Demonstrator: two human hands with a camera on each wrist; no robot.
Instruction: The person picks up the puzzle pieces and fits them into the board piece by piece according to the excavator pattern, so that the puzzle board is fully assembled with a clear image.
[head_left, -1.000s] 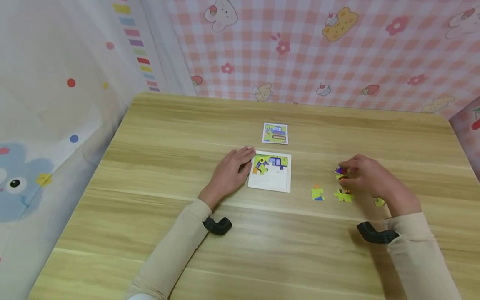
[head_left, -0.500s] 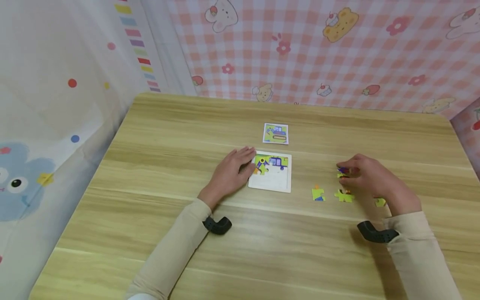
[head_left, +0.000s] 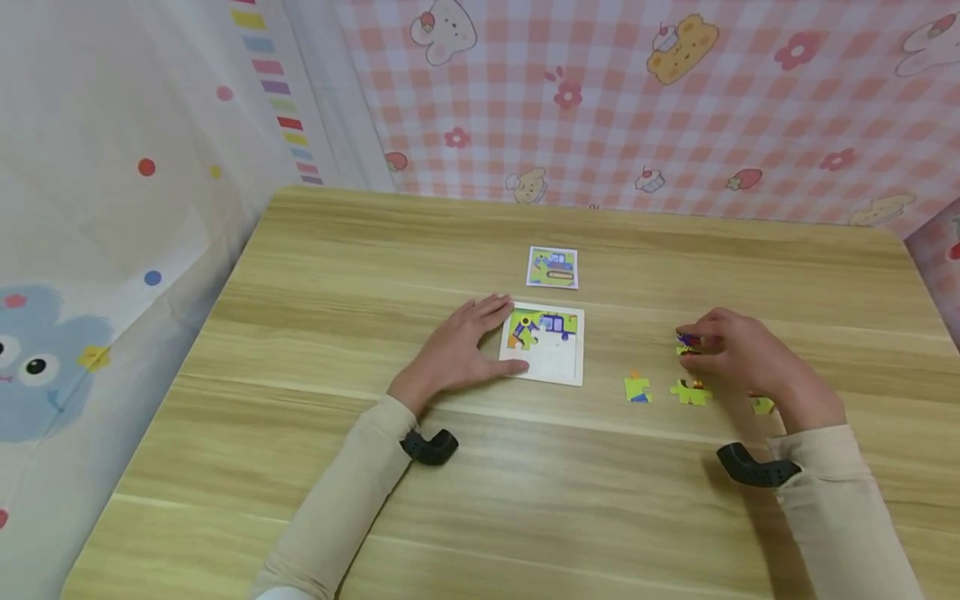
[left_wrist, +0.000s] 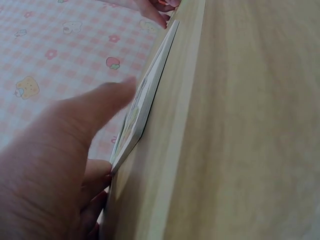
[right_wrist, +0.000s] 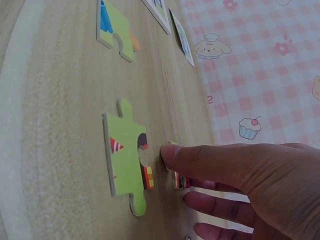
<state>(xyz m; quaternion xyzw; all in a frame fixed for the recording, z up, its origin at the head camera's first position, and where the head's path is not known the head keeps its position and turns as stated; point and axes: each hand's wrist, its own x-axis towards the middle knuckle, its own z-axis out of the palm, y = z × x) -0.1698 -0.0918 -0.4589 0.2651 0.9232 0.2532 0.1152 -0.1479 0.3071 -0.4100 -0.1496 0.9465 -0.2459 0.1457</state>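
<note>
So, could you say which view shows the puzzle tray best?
The head view: nearly the whole puzzle tray, from above, with its fitted pieces. The left wrist view has it almost edge-on; the right wrist view, only a cropped part.

Behind the wooden table point(head_left: 570, 500) hung a pink-checked cloth point(head_left: 615, 117) printed with animals point(head_left: 682, 48), flowers point(head_left: 567, 95) and strawberries point(head_left: 744, 179); left of the table, a white cloth point(head_left: 142, 108) bore coloured dots point(head_left: 146, 167) and a blue cartoon figure point(head_left: 60, 346).

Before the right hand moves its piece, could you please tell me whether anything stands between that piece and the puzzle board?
Nothing visible: bare tabletop lies between the held piece and the puzzle board. The loose blue-cornered piece lies on the path's near side; the left hand has its thumb over the board's left edge.
</note>
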